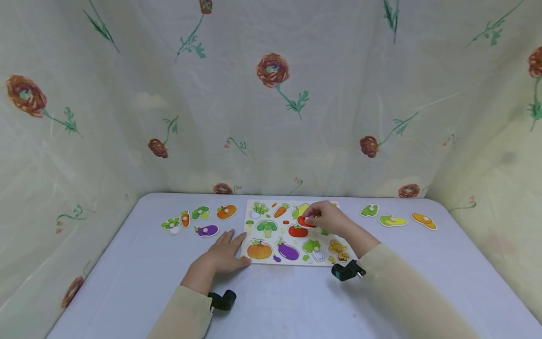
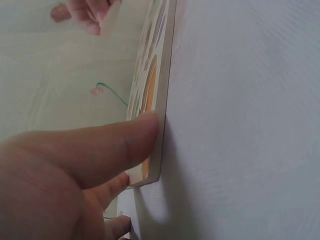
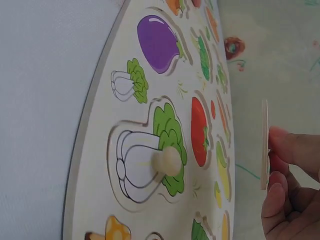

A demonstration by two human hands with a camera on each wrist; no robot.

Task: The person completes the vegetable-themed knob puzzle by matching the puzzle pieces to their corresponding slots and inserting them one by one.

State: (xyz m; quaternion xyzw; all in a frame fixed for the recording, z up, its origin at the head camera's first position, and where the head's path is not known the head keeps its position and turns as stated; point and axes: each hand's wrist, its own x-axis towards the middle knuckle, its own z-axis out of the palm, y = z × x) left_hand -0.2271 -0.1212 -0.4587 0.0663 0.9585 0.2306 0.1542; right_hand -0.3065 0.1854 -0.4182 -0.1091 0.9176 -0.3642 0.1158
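Observation:
My right hand [image 1: 328, 217] pinches a red tomato puzzle piece [image 1: 306, 221] just above the puzzle board [image 1: 277, 260]. In the right wrist view the held piece [image 3: 265, 145] appears edge-on, raised off the board. The printed tomato recess [image 1: 298, 231] lies close in front of it. A bok choy piece [image 3: 140, 157] with a round wooden knob sits in its recess. My left hand [image 1: 222, 254] rests at the board's left side, fingers extended; its thumb [image 2: 135, 140] touches the front left corner beside the pumpkin recess [image 1: 259, 250].
Left of the board lie knobbed pieces: a white radish [image 1: 171, 225], carrot [image 1: 185, 218], broccoli [image 1: 201, 213], pumpkin [image 1: 227, 212] and eggplant [image 1: 206, 230]. To the right lie a green vegetable piece [image 1: 370, 210], a corn piece [image 1: 392, 220] and an orange-yellow piece [image 1: 424, 221]. A flowered curtain [image 1: 237, 117] stands behind the table.

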